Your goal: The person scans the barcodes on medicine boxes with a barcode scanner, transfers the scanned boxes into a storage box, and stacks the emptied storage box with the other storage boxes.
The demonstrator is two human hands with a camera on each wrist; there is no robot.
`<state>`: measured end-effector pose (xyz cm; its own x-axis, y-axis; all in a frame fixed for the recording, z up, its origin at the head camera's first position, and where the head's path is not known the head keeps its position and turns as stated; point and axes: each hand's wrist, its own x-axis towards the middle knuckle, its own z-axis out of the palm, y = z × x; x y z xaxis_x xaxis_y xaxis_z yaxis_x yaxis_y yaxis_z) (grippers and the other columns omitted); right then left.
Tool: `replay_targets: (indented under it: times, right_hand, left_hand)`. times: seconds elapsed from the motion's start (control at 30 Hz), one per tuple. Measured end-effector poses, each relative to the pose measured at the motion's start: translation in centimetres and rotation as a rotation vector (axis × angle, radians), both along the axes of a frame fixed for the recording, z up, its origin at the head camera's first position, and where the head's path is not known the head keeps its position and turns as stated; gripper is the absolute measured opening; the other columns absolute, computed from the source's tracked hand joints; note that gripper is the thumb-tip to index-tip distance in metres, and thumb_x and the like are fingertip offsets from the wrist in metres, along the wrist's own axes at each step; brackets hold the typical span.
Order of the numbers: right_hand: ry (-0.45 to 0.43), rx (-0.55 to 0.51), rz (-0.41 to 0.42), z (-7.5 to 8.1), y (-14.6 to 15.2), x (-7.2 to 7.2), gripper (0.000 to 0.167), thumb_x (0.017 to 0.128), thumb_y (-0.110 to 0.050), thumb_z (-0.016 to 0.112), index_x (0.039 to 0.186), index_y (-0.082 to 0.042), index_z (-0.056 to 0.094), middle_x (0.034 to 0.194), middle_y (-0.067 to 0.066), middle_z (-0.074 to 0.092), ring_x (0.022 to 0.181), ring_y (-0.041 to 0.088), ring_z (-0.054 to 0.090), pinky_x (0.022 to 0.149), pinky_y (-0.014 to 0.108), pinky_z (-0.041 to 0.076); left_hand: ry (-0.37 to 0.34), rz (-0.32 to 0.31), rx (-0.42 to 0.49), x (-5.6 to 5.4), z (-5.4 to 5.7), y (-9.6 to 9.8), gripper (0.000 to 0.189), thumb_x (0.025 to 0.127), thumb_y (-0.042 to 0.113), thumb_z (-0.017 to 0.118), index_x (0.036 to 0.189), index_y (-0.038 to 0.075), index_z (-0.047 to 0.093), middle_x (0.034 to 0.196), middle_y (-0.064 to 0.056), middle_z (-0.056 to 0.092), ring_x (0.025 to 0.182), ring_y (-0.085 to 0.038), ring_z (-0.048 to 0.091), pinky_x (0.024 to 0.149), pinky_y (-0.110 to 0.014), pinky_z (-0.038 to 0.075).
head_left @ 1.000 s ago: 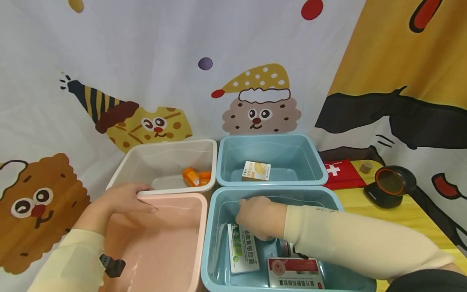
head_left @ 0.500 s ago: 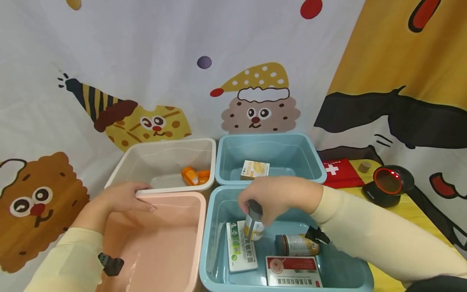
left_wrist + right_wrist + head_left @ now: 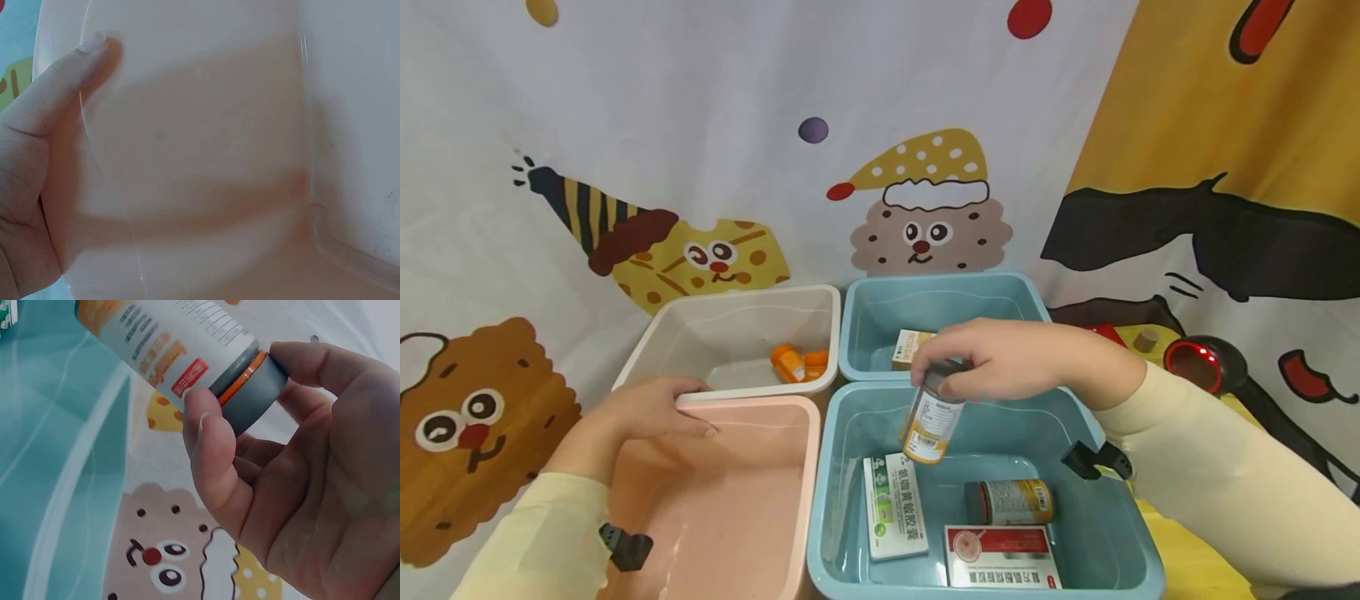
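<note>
My right hand (image 3: 1007, 358) holds a pill bottle (image 3: 934, 425) by its dark grey cap, tilted, above the front blue bin (image 3: 822, 479). The right wrist view shows the fingertips around the bottle's (image 3: 169, 350) cap. In the blue bin lie another pill bottle (image 3: 1011, 502) on its side, a green and white medicine box (image 3: 895, 507) and a red and white medicine box (image 3: 1002, 557). My left hand (image 3: 643, 410) grips the far rim of the pink bin (image 3: 722, 500), its thumb against the inner wall; the other fingers are partly hidden behind the rim.
Behind stand a beige bin (image 3: 737, 321) with orange bottles (image 3: 788, 363) and a second blue bin (image 3: 940, 292) holding a small box (image 3: 910, 343). A scanner (image 3: 1202, 365) with a lit red ring stands at right, near a partly hidden red pouch (image 3: 1107, 332).
My right hand has come up out of the front blue bin with the pill bottle, rising and shifting slightly right. The scanner's ring has lit red. My left hand stays on the rim.
</note>
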<state>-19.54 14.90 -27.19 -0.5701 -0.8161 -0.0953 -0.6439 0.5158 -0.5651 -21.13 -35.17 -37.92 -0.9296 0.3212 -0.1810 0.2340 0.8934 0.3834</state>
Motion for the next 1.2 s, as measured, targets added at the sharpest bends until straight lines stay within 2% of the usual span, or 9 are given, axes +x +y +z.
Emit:
replay_targets:
  times: [0.1,0.4,0.53,0.7,0.83,0.93,1.07,1.17,1.2]
  right_hand:
    - [0.024,-0.049,0.045,0.1,0.7,0.0,0.027,0.100,-0.007,0.058,0.116,-0.024,0.070,0.112,-0.004,0.063,0.099,0.020,0.061,0.076,0.038,0.056]
    - [0.043,-0.268,0.218,-2.7,3.9,0.0,0.024,0.094,-0.015,0.085,0.108,-0.024,0.068,0.122,-0.001,0.060,0.100,0.020,0.060,0.070,0.033,0.057]
    - [0.078,-0.348,0.212,-3.5,6.1,0.7,0.028,0.093,-0.013,0.086,0.111,-0.026,0.069,0.131,0.001,0.062,0.107,0.020,0.061,0.073,0.035,0.059]
    - [0.154,-0.467,0.163,-3.5,9.5,1.7,0.058,0.083,-0.001,0.091,0.134,-0.015,0.067,0.132,0.003,0.065,0.107,0.018,0.063,0.074,0.035,0.061]
    - [0.198,-0.764,0.208,-4.2,11.7,1.9,0.075,0.069,0.011,0.093,0.138,0.008,0.062,0.126,0.013,0.067,0.101,0.019,0.064,0.073,0.028,0.059]
    - [0.174,-1.071,0.285,-5.0,12.8,2.2,0.072,0.072,0.012,0.088,0.135,0.021,0.055,0.123,0.023,0.068,0.104,0.024,0.067,0.083,0.024,0.058]
    - [-0.055,-1.433,0.381,-6.3,14.3,2.8,0.059,0.083,0.017,0.075,0.136,0.025,0.050,0.127,0.031,0.064,0.111,0.032,0.060,0.096,0.026,0.054]
    - [-0.214,-1.607,0.430,-7.8,15.9,2.9,0.053,0.084,0.021,0.071,0.134,0.024,0.051,0.127,0.035,0.062,0.111,0.038,0.058,0.096,0.032,0.054]
    - [-0.213,-1.633,0.423,-8.4,16.5,2.8,0.053,0.084,0.021,0.072,0.133,0.024,0.052,0.126,0.036,0.063,0.110,0.039,0.060,0.095,0.033,0.054]
  left_hand:
    - [-0.009,0.008,0.008,0.1,-0.1,-0.1,0.062,0.081,0.049,0.091,0.126,0.011,0.072,0.097,0.004,0.072,0.091,-0.020,0.064,0.088,-0.058,0.056]
    - [-0.015,0.030,0.011,0.5,0.0,0.1,0.064,0.080,0.049,0.092,0.127,0.010,0.071,0.098,0.003,0.072,0.093,-0.022,0.064,0.089,-0.060,0.056]
    - [-0.001,0.004,0.002,0.2,0.0,0.0,0.063,0.081,0.048,0.091,0.127,0.010,0.071,0.098,0.004,0.072,0.090,-0.020,0.063,0.087,-0.054,0.055]
    - [0.018,-0.026,-0.003,0.0,0.0,-0.2,0.060,0.082,0.048,0.091,0.125,0.011,0.072,0.098,0.006,0.072,0.090,-0.018,0.063,0.087,-0.051,0.055]
    - [0.024,-0.023,-0.024,0.0,0.2,-0.1,0.061,0.082,0.049,0.090,0.125,0.012,0.072,0.098,0.006,0.072,0.090,-0.019,0.063,0.086,-0.053,0.055]
    - [0.021,-0.028,-0.021,-0.1,0.3,-0.1,0.061,0.082,0.048,0.090,0.126,0.011,0.071,0.098,0.005,0.072,0.090,-0.019,0.063,0.085,-0.053,0.055]
    - [0.017,-0.050,0.016,-0.1,0.3,0.1,0.060,0.083,0.046,0.091,0.126,0.010,0.072,0.099,0.006,0.072,0.090,-0.018,0.063,0.085,-0.050,0.055]
    - [0.021,-0.063,0.026,0.0,0.1,0.1,0.058,0.083,0.046,0.091,0.124,0.009,0.072,0.099,0.006,0.072,0.090,-0.018,0.063,0.085,-0.049,0.055]
    - [0.025,-0.065,0.021,0.0,0.0,0.0,0.059,0.083,0.046,0.091,0.124,0.009,0.072,0.099,0.006,0.072,0.090,-0.018,0.063,0.084,-0.049,0.055]
